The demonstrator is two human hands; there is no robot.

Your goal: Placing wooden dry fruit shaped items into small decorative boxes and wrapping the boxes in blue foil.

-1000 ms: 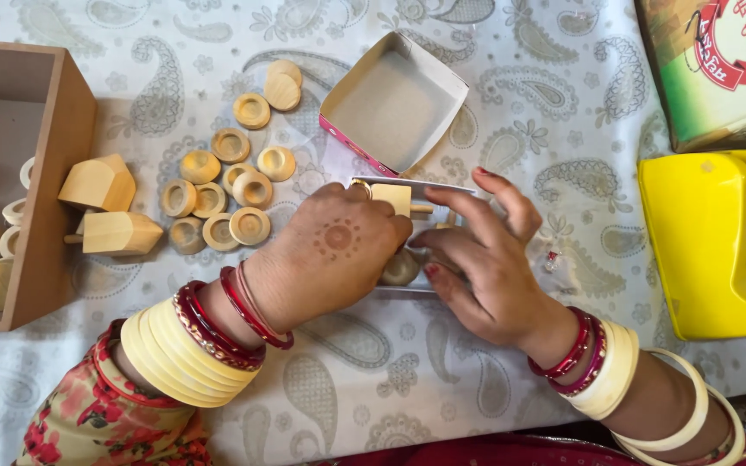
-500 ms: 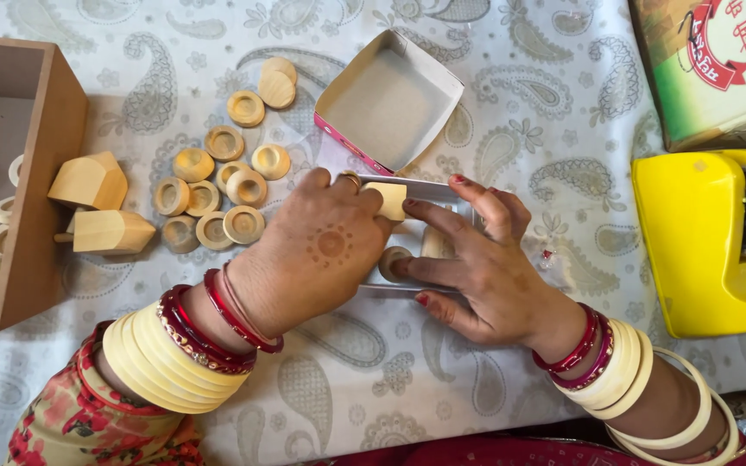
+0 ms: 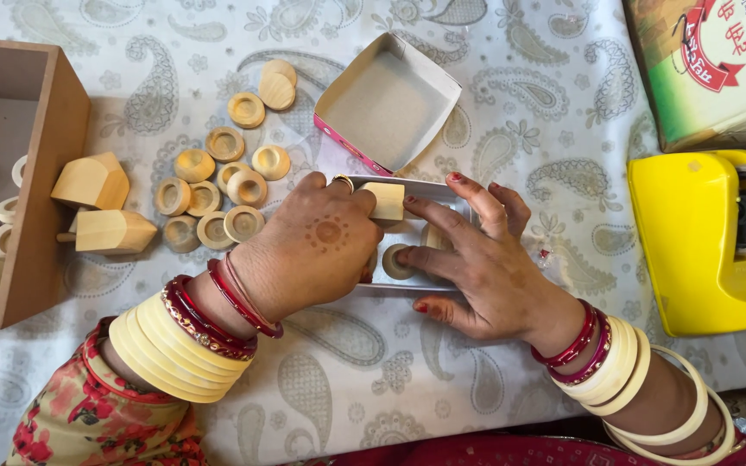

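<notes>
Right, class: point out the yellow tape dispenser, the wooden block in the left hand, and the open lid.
Tape dispenser [image 3: 699, 237], head view, yellow body.
Wooden block [image 3: 386, 199], head view, top face.
Lid [image 3: 388, 102], head view, inside floor.

Yellow tape dispenser [image 3: 701, 237], brown wooden crate [image 3: 45, 173], green-and-red carton [image 3: 718, 69], paisley tablecloth [image 3: 520, 103]

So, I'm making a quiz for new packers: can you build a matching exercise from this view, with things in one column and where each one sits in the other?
Things:
1. wooden block
2. open cardboard lid
3. yellow tape dispenser
4. brown wooden crate

Places:
A. far left edge
B. right side of the table
C. in the left hand fingers
D. above the hands, lying open side up

Pairs: 1-C, 2-D, 3-B, 4-A
</notes>
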